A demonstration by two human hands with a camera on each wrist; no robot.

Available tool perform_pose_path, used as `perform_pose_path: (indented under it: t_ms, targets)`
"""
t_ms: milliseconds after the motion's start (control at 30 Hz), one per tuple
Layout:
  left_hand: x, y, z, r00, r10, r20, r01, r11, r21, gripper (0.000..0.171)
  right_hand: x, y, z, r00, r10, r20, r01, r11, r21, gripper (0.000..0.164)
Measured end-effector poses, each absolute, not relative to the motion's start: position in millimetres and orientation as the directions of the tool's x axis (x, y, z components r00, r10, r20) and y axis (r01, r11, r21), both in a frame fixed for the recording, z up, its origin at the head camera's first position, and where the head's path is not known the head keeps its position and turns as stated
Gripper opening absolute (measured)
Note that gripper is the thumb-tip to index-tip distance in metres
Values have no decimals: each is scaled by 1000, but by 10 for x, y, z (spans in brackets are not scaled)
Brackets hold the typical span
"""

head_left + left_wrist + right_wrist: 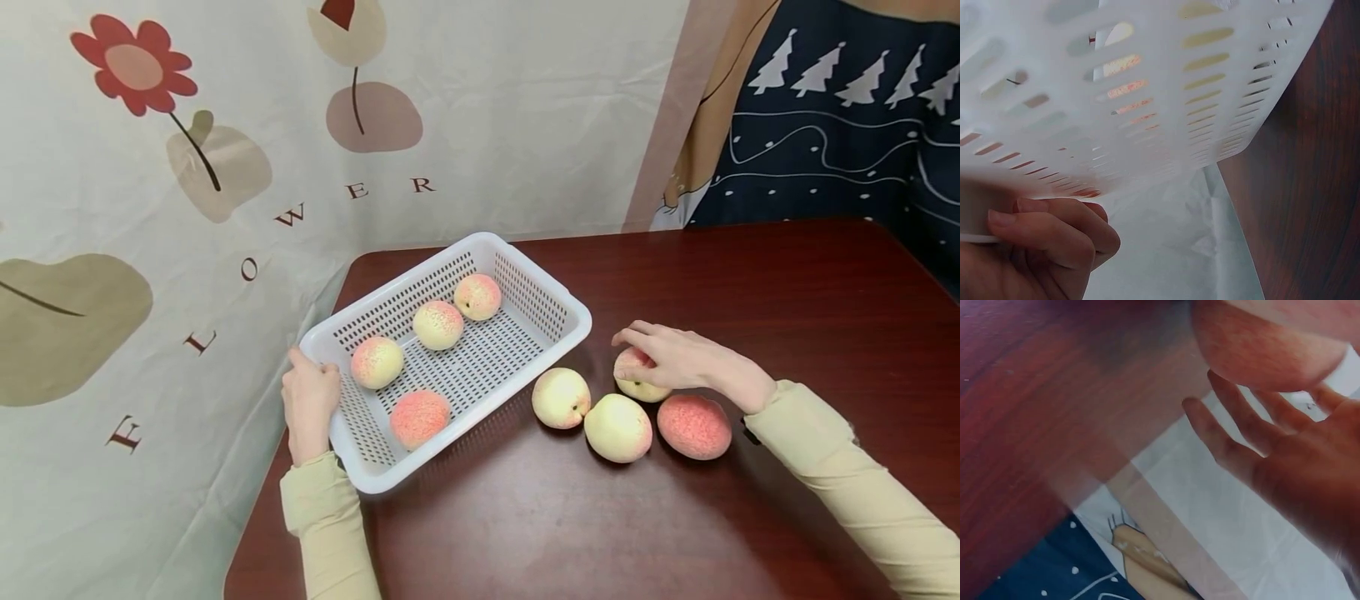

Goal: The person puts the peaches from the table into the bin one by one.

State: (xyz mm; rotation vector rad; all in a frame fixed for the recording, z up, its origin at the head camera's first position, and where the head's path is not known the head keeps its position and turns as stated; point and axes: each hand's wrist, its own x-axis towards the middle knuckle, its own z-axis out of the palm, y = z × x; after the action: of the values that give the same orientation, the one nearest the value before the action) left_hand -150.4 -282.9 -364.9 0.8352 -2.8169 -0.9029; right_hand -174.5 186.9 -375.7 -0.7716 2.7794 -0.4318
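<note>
My left hand (310,402) grips the left end of a white perforated plastic basket (573,321). In the left wrist view its fingers (1063,234) curl at the rim, beside the slotted wall. Several peaches lie inside, among them a redder one (420,418) near the front wall. My right hand (693,362) reaches over a pink-and-yellow peach (639,390) to the right of the basket, partly covering it. The right wrist view shows the fingers (1235,450) spread and only slightly bent, close around a peach (1260,347).
Two pale yellow peaches, one by the basket's corner (561,398) and one beside it (618,428), lie on the dark red wooden table (540,525). A red peach (694,427) sits beneath my right wrist. A flower-printed cloth (495,167) hangs behind the table.
</note>
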Motion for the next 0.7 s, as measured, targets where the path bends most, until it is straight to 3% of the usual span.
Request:
perform_pose_path:
  t_ms: [267, 700]
  targets:
    - [-1499, -2826, -3639, -848, -519, -105, -484, 680, 551, 67, -1779, 1892, -3880, -767, -625, -147, -551, 758, -350, 43]
    - [-1495, -2820, -3634, -850, -519, -92, -478, 686, 549, 66, -1840, 1882, -4004, -730, -683, -5, -652, 700, -291, 26]
